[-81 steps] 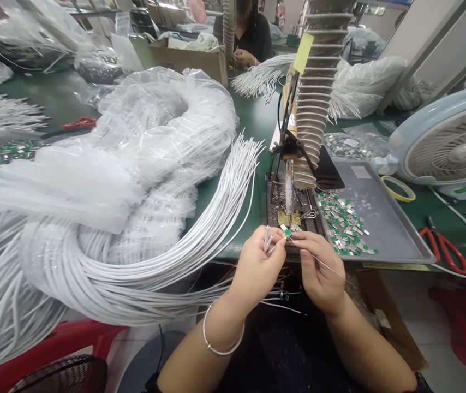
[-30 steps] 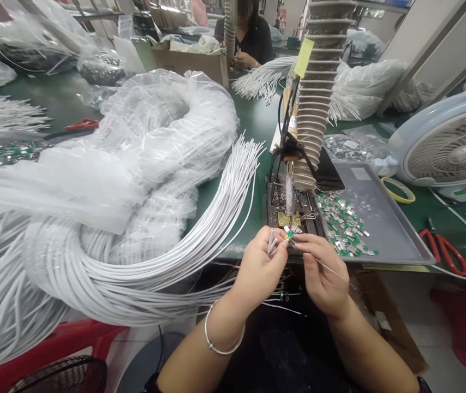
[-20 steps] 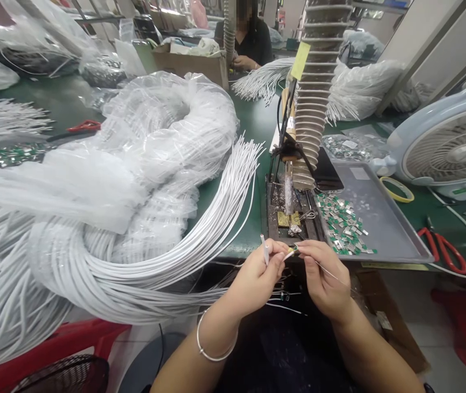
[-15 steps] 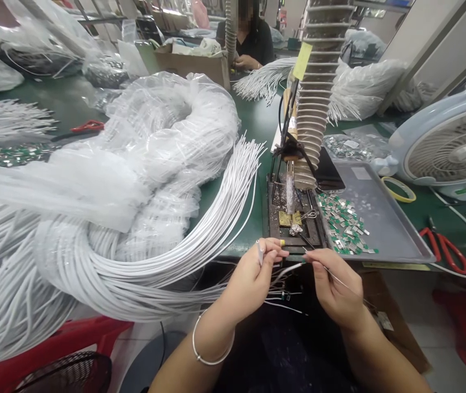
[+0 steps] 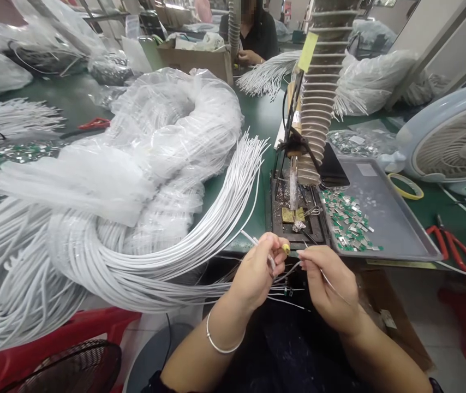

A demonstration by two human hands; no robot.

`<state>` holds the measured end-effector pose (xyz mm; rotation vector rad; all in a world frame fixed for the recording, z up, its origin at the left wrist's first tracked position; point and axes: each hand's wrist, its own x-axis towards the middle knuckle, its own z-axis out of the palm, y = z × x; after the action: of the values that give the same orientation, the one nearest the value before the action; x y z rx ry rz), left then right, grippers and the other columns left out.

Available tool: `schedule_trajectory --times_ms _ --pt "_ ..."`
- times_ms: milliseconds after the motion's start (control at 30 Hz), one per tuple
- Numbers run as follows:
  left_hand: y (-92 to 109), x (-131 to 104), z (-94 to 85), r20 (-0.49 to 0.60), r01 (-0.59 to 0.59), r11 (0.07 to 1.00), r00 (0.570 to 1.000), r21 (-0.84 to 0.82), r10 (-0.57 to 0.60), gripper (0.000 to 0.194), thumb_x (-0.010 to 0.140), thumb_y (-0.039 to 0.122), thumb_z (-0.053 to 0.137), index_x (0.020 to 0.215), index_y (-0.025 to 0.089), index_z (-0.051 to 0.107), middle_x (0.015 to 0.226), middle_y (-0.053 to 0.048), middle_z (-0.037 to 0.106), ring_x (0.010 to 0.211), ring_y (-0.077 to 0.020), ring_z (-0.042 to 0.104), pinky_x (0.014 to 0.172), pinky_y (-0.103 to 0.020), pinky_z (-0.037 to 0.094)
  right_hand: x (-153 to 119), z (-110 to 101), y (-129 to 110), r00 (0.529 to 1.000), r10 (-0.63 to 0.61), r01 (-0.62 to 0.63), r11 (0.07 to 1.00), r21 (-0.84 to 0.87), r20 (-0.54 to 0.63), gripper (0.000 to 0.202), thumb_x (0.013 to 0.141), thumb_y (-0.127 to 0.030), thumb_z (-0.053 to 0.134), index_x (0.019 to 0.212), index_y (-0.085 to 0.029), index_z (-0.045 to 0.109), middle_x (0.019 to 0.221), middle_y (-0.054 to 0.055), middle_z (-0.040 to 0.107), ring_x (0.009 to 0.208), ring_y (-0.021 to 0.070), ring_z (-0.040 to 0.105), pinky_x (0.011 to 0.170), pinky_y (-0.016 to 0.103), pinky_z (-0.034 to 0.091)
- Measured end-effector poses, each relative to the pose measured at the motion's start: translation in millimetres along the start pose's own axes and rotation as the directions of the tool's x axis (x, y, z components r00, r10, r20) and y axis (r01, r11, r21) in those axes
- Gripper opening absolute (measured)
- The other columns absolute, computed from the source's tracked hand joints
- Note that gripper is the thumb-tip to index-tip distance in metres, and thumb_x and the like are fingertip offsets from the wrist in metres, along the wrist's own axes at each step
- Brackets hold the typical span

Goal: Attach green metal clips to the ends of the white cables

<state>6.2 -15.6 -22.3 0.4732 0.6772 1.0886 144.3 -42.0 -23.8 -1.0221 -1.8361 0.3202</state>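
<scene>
My left hand [image 5: 260,268] is closed round a thin white stick-like tool [image 5: 249,237] in front of the soldering stand; something yellow covers one fingertip. To its right, my right hand [image 5: 331,284] pinches a thin wire [image 5: 334,285] that runs back across the palm. The fingertips of both hands are close but apart. Just beyond them, the soldering stand [image 5: 276,224] holds an upright iron over a yellow sponge [image 5: 293,215]. A thick bundle of white cables [image 5: 167,267] comes from the left and passes below my left hand.
Right of the stand, a grey tray [image 5: 396,218] bears small green-and-metal connectors [image 5: 350,221]. Red-handled scissors [image 5: 454,248], yellow tape [image 5: 405,186] and a fan [image 5: 458,142] stand farther right. A ribbed hose [image 5: 321,98] hangs above the stand. Another person [image 5: 257,38] sits across the table.
My left hand has turned, and the white tool now points up to the left. My right fingertips have shifted slightly left. The whole view has moved a little.
</scene>
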Motion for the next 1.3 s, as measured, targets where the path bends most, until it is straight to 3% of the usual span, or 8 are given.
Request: schedule_trajectory --times_ms 167,367,600,767,833,967,1100,1300 --pt "-4.1 -3.9 4.5 -0.068 -0.010 0.999 0.998 -0.042 0.007 0.024 0.081 0.035 0.056 0.069 0.016 0.046 0.075 0.001 0.052 0.059 -0.0067 0.043 0.053 -0.018 0.036 7.3 13.6 -6.3 0.992 0.001 -0.002 1.000 0.009 0.126 0.016 0.085 -0.010 0.051 0.097 -0.020 0.056 0.081 0.005 0.063 0.076 0.0153 0.059 0.067 0.029 0.054" --pt "-11.6 -5.4 -3.8 -0.064 -0.078 0.988 0.994 0.135 0.088 0.024 0.085 0.038 0.054 0.075 0.017 0.050 0.079 0.001 0.052 0.071 -0.0093 0.047 0.069 -0.021 0.041 7.1 19.2 -6.6 0.987 0.037 -0.034 0.999 -0.019 0.155 0.010 0.085 -0.011 0.052 0.088 -0.019 0.057 0.076 0.003 0.060 0.070 0.0133 0.055 0.063 0.027 0.051" --pt "-10.4 -14.0 -4.6 0.102 -0.140 0.869 0.989 0.474 0.103 0.027 0.092 0.041 0.039 0.081 0.018 0.048 0.063 0.003 0.045 0.056 -0.0096 0.041 0.056 -0.023 0.038 11.6 6.7 -8.9 0.987 0.151 -0.153 0.988 0.022 0.060 0.011 0.085 -0.010 0.051 0.080 -0.018 0.057 0.068 0.000 0.057 0.062 0.0101 0.053 0.059 0.023 0.046" --pt "-8.6 -19.3 -5.5 0.220 -0.310 0.680 0.951 0.665 0.217 0.016 0.093 0.029 0.041 0.085 0.018 0.050 0.084 -0.003 0.053 0.076 -0.0133 0.048 0.074 -0.027 0.041 9.2 -0.8 -7.0 0.987 0.160 -0.160 0.987 -0.020 0.026 0.011 0.085 -0.010 0.052 0.088 -0.018 0.059 0.076 0.001 0.060 0.069 0.0107 0.057 0.063 0.022 0.047" --pt "-7.9 -20.2 -6.8 0.243 -0.352 0.653 0.936 0.671 0.256 0.012 0.092 0.026 0.043 0.086 0.019 0.050 0.087 -0.003 0.052 0.079 -0.0135 0.048 0.075 -0.027 0.041 8.3 -5.1 -4.3 0.991 0.134 -0.134 0.990 -0.049 -0.001 0.016 0.086 -0.009 0.049 0.095 -0.018 0.059 0.081 0.002 0.062 0.074 0.0113 0.059 0.068 0.023 0.048" --pt "-7.8 -20.1 -7.5 0.240 -0.377 0.666 0.926 0.643 0.292 0.009 0.090 0.024 0.046 0.083 0.019 0.049 0.087 -0.002 0.051 0.077 -0.0123 0.047 0.071 -0.025 0.040 12.1 -20.1 6.4 0.988 0.110 -0.132 0.967 -0.218 -0.109 0.019 0.087 -0.011 0.047 0.097 -0.020 0.060 0.085 0.002 0.064 0.079 0.0125 0.060 0.074 0.025 0.048" --pt "-10.8 -17.3 -6.9 0.174 -0.326 0.727 0.945 0.604 0.279 0.007 0.090 0.025 0.048 0.086 0.019 0.049 0.086 -0.001 0.050 0.070 -0.0103 0.044 0.064 -0.024 0.038 24.5 -42.2 25.2 0.969 0.180 -0.235 0.879 -0.415 -0.167 0.014 0.086 -0.018 0.048 0.091 -0.020 0.061 0.086 0.003 0.066 0.081 0.0157 0.062 0.077 0.028 0.047" --pt "-11.2 -14.4 -3.8 0.089 -0.230 0.820 0.972 0.524 0.215 0.013 0.087 0.030 0.052 0.084 0.018 0.047 0.084 0.001 0.048 0.057 -0.0055 0.035 0.053 -0.021 0.031 46.5 -66.0 55.3 0.874 0.485 -0.381 0.715 -0.587 0.024 0.009 0.077 -0.024 0.054 0.079 -0.022 0.062 0.074 0.001 0.066 0.065 0.0160 0.060 0.058 0.027 0.043"
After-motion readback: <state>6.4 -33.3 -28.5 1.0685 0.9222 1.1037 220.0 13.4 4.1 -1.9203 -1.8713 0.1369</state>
